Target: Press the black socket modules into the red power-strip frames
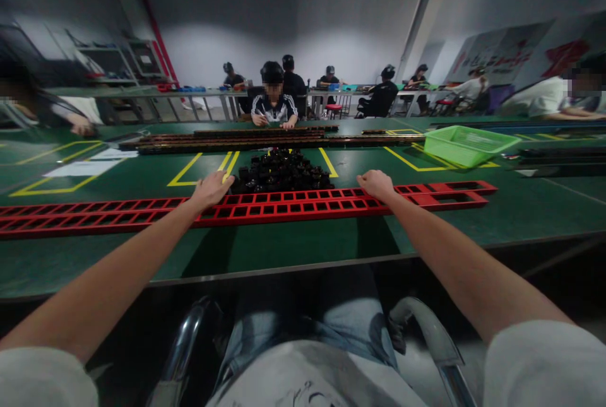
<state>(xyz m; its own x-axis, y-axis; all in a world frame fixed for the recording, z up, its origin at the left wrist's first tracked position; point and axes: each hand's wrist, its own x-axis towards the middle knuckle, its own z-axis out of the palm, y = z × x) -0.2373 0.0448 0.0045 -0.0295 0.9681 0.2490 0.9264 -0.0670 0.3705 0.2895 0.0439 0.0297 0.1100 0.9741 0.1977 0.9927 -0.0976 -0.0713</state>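
Note:
Two long red slotted strips (293,208), ladder-like with rows of square openings, lie side by side across the near part of the green table. My left hand (214,189) is closed over their far edge, left of the middle. Farther right, my right hand (377,185) is closed at the same far edge, with its fingertips hidden from me. Between my hands, just beyond the strips, a heap of small black parts (284,170) is piled on the table.
Long dark strips (274,141) lie in a bundle behind the heap. A light green basket (468,145) stands at the right, and white papers (85,167) lie at the left. A co-worker (273,101) sits opposite; other people work around the room.

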